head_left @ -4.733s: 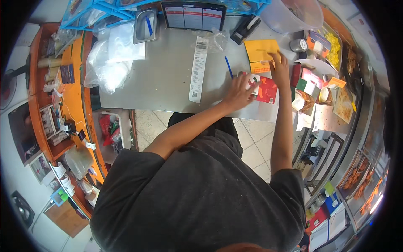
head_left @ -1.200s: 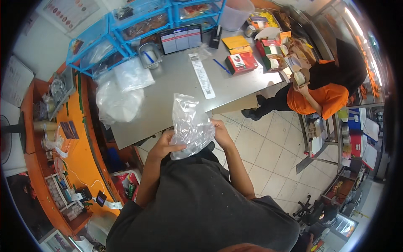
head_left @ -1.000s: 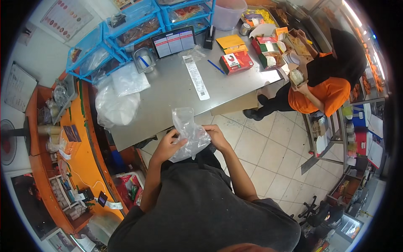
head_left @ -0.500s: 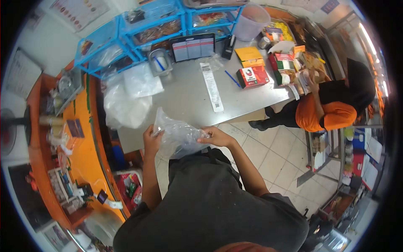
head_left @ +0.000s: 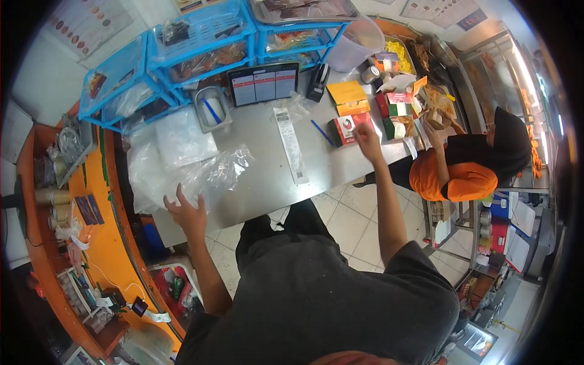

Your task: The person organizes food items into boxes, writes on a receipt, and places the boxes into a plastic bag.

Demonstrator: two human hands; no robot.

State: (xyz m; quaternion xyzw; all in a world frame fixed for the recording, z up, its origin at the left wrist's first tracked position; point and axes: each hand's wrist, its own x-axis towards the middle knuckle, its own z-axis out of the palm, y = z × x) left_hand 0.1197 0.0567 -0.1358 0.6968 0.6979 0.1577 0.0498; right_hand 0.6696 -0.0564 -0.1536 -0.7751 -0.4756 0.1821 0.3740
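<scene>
My left hand (head_left: 187, 214), fingers spread and holding nothing, is over the front left edge of the steel table. Just beyond it lies a crumpled clear plastic bag (head_left: 222, 170), beside a pile of whitish plastic bags (head_left: 146, 176). My right hand (head_left: 368, 144) is stretched forward over the right side of the table, covering part of a red and white box (head_left: 345, 129). Its fingers look bent and partly hidden, and whether they touch the box I cannot tell. An open yellow box (head_left: 348, 97) stands behind the red one.
A long paper receipt (head_left: 290, 146) and a blue pen (head_left: 322, 132) lie mid-table. Behind are a tablet (head_left: 263, 85), a metal tray (head_left: 211, 109) and blue basket racks (head_left: 204, 45). A co-worker in orange and black (head_left: 462, 176) handles food boxes (head_left: 398, 104) at the right.
Both hands have let go of the clear bag, which now lies on the table at the left. My left hand moved left; my right hand reached forward and right to the red box.
</scene>
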